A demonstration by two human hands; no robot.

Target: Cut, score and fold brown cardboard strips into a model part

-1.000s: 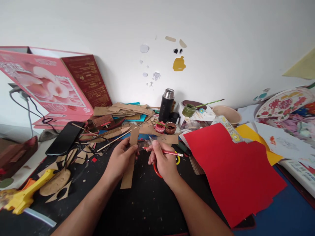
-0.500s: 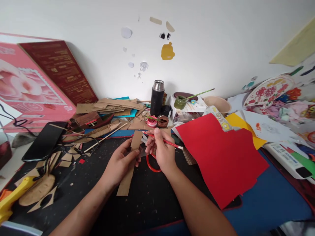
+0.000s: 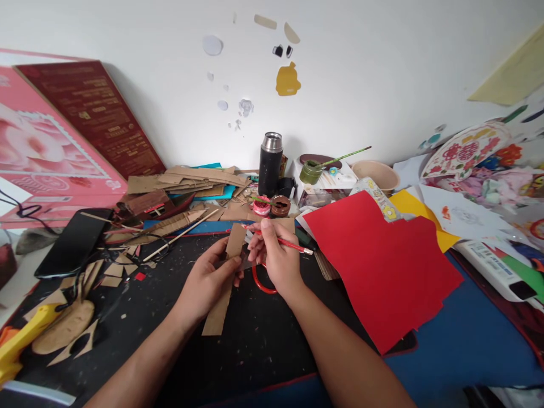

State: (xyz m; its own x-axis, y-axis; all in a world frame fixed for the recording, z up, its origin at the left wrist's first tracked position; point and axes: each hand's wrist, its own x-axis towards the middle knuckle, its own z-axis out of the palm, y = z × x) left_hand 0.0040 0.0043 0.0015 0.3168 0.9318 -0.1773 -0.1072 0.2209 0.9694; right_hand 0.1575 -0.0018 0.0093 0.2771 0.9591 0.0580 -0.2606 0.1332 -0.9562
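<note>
A narrow cardboard strip [image 3: 218, 315] is pinched in my left hand [image 3: 212, 273], thumb across its front and fingers behind. It slants over the black mat, its upper end up and right. My right hand [image 3: 280, 263] holds a red pencil [image 3: 293, 246], its pale end pointing right and its tip by the strip's upper end. Whether the tip touches the cardboard I cannot tell. Something clear and thin shows between the hands, too indistinct to name. Below my right hand's fingers lies a red curved loop [image 3: 261, 286], partly hidden by the hand.
Red paper [image 3: 382, 272] covers the right side. Behind the hands stand a black flask [image 3: 271, 170], paint jars [image 3: 280, 206] and a green jar with a brush [image 3: 311, 171]. Cardboard scraps [image 3: 191, 178], a phone [image 3: 72, 243] and a yellow glue gun [image 3: 29, 334] lie left.
The view has shifted slightly. The pencil's tip has moved a little along the strip's upper end, and its pale end sits slightly further left. Both hands keep their hold.
</note>
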